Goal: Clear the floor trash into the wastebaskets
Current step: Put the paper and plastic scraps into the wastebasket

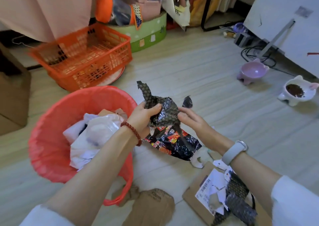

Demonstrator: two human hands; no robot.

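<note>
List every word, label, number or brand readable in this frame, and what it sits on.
Nothing reads cleanly.
Black snack wrapper: red and yellow printed characters, too blurred to read.
Shipping label on the flat cardboard: a barcode and digits, too small to read.
Brown paper bag: a faint embossed mark, illegible.

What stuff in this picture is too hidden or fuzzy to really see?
All in the head view:
- Bottom of the red-lined wastebasket: hidden under white crumpled paper.
- Black bubble-wrap mailer: partly covered by the gripping left hand; right hand touches it.
- Black snack wrapper: print too small to read.
- Orange plastic crate: blurred, contents unclear.
- Brown cardboard with torn shipping label: cut off by the bottom edge.
</note>
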